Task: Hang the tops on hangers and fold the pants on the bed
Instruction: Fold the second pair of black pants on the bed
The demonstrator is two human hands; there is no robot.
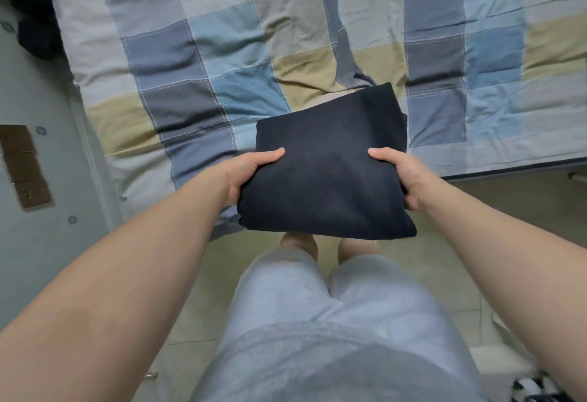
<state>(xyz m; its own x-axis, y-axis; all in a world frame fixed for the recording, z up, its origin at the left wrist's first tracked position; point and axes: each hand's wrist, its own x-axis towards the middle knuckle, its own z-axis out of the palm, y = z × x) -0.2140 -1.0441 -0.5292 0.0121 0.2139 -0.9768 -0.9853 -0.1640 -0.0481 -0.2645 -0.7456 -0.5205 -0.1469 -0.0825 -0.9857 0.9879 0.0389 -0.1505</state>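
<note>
Standing at the near edge of the bed (476,135), a person holds a folded pair of dark navy pants (327,176) out in front, one hand on each side. The pants are a thick, roughly square bundle lying flat between the hands. The left hand (251,174) grips the left edge and the right hand (401,179) grips the right edge. Each thumb lies on top of the cloth, pointing inward. The other fingers are tucked underneath, mostly out of sight.

The far part of the bundle reaches over the bed's near edge, while the near part hangs above the person's knees and the floor (444,243). I cannot tell whether the far end touches the bedding or is held just above it.

The bed is covered with a rumpled patchwork quilt (241,52) in blue, grey and tan squares, which drapes over the near edge to the left of the bundle. At the far left corner of the bed sits a heap of dark clothes (31,14), well apart from the hands.

The person wears light grey shorts (317,322), and both forearms are bare. On the left is a pale wall (38,258) with brown panels (22,166) on it. A black-and-white checked thing (536,385) shows at the bottom right, too cut off to identify.
</note>
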